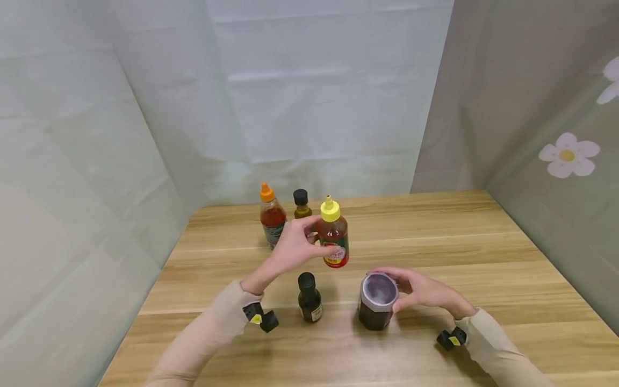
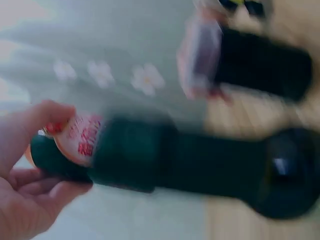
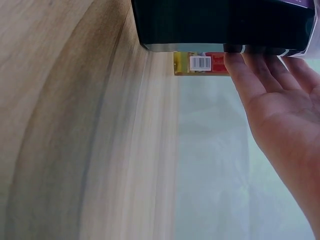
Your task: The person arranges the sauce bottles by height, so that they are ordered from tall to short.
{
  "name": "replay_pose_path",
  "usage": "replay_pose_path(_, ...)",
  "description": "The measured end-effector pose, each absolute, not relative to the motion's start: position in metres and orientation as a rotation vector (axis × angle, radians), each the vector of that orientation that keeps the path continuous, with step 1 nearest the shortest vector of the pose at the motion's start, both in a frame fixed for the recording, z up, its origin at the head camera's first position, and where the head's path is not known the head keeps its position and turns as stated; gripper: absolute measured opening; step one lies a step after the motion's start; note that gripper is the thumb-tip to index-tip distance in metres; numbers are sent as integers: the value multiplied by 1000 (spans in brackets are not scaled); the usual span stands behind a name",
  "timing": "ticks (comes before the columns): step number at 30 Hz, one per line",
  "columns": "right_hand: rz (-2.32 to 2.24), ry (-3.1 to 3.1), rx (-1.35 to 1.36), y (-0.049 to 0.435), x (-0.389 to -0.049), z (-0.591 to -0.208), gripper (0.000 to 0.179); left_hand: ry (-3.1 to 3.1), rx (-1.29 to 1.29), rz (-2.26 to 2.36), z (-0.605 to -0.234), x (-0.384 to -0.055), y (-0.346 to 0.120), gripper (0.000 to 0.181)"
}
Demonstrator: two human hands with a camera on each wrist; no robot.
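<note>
My left hand [image 1: 296,244] holds a ketchup bottle [image 1: 333,236] with a yellow nozzle cap upright in the air, thumb in front and fingers behind. In the left wrist view, the thumb overlaps the label of the ketchup bottle [image 2: 80,140]. My right hand [image 1: 427,290] grips a dark jar [image 1: 374,314] with a grey faceted rim around its lid, thumb on its right side and fingers behind. Fingertips press the side of the jar [image 3: 220,22] in the right wrist view. Between the forearms stands a small dark bottle [image 1: 309,301] with a black cap.
Behind my left hand stand an orange-capped red sauce bottle [image 1: 273,217] and a black-capped bottle [image 1: 302,203], partly hidden. The wooden table [image 1: 459,231] is bordered by pale cloth [image 1: 333,107] at back and sides. A red-yellow barcode label [image 3: 201,63] shows beyond the jar.
</note>
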State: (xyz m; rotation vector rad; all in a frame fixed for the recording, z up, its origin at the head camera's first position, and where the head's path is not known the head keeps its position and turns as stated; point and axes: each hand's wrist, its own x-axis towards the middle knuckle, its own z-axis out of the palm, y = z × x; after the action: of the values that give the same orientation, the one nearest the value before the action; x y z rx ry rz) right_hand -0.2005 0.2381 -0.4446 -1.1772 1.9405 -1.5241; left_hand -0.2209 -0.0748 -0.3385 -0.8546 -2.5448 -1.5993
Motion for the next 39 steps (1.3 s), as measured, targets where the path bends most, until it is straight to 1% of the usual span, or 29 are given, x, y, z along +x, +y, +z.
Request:
replay_pose_path(3,-1527,1931,-1188,238,-199,-445,75,-2569,-848,-1694,-353,-239,-77,49)
replay_pose_path(9,-1527,1922,-1202,238,-196,-442,76,-2600,-850,-1872,-387,-266,-73,60)
replay_pose_path(17,-1527,1911,-1168,241,-192,-444,77,-2709,-688,-1856,-422,-283,-64,72)
replay_pose_path(19,-1528,1905,-1163,242,-191,-444,77,-2726,-682,-1860,-423,-283,-64,74)
replay_pose_path(24,-1522,1905,-1171,243,-188,-446,79,-2739,-723,-1868,-433,-291,-64,69)
replay_pose_path(28,-1514,1918,-1189,243,-188,-447,78,-2759,-698,-1823,-441,-300,-61,67)
replay_pose_path(34,-1512,1926,-1164,244,-187,-444,78,-2802,-731,-1595,-442,-306,-54,71)
replay_pose_path(39,-1514,1927,-1147,243,-188,-444,77,-2838,-779,-1455,-440,-309,-50,68)
